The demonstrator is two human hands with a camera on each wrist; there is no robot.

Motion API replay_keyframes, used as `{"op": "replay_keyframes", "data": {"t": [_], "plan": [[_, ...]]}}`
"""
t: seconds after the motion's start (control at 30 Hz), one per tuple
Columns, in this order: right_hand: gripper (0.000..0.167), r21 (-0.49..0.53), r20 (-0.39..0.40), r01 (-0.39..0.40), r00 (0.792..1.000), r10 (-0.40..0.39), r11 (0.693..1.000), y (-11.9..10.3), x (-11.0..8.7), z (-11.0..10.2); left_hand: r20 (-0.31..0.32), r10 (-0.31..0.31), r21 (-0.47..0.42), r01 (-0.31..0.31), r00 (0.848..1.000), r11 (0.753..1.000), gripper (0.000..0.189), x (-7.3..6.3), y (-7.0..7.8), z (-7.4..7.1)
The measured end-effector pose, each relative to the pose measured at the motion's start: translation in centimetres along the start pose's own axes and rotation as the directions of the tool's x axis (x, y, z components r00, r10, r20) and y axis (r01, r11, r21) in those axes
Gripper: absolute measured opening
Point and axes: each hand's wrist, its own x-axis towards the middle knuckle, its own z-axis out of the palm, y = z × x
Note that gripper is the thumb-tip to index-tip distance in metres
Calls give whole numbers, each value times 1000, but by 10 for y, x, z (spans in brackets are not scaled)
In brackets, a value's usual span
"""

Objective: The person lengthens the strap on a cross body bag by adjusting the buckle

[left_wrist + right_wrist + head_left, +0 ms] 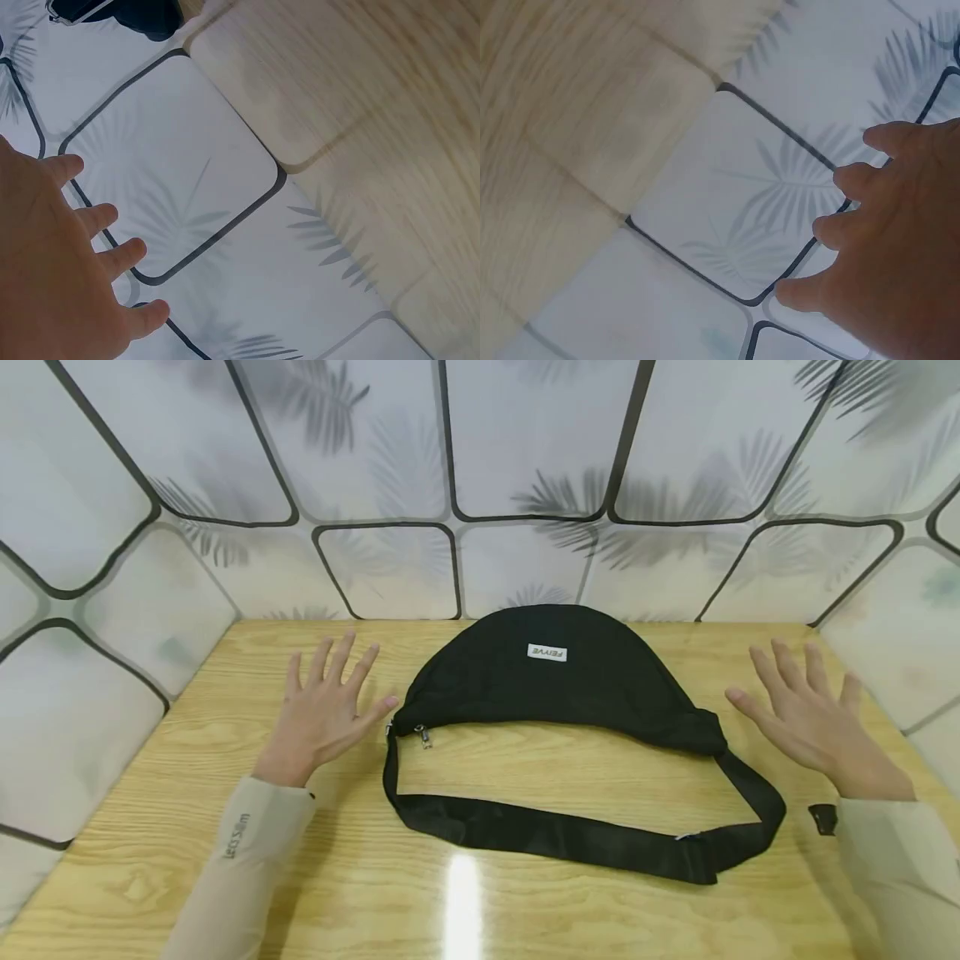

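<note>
A black waist bag (547, 685) with a small white label lies flat on the wooden table, its curved side toward the back wall. Its black strap (555, 837) loops out toward the front, and a metal zipper pull (425, 737) shows at the bag's left end. To the left of the bag, my left hand (318, 714) is spread, its thumb close to that end. My right hand (817, 718) is spread to the right of the bag, apart from it. Neither hand holds anything. Both wrist views show the left hand (67, 270) and right hand (900, 247) with fingers extended.
Patterned panels (517, 568) with dark lines and leaf prints stand behind the wooden table (360, 893) and along both sides. A small black piece (822, 818) is beside the right sleeve. A bright reflection lies on the table's front part.
</note>
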Motion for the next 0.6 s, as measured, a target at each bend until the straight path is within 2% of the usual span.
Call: {"op": "replay_keyframes", "data": {"t": [0.17, 0.27, 0.33, 0.43, 0.5, 0.6], "plan": [[68, 192, 52, 65, 996, -76, 979, -21, 1, -7, -62, 82, 107, -75, 995, 991, 70, -2, 0, -1], [71, 239, 21, 126, 991, -134, 963, -38, 2, -11, -83, 147, 167, -132, 986, 977, 67, -3, -1, -1], [68, 218, -37, 159, 987, -154, 963, -49, 3, -14, -91, 177, 165, -160, 980, 973, 64, -3, -2, -1], [52, 194, -138, 184, 978, -159, 963, -66, 6, -18, -102, 202, 131, -188, 974, 973, 58, -5, -4, -1], [42, 207, -166, 184, 974, -151, 961, -75, 8, -20, -105, 205, 103, -195, 973, 975, 55, -6, -5, -1], [31, 226, -187, 225, 965, -184, 948, -87, 12, -20, -89, 201, 73, -195, 976, 978, 52, -7, -7, -2]]}}
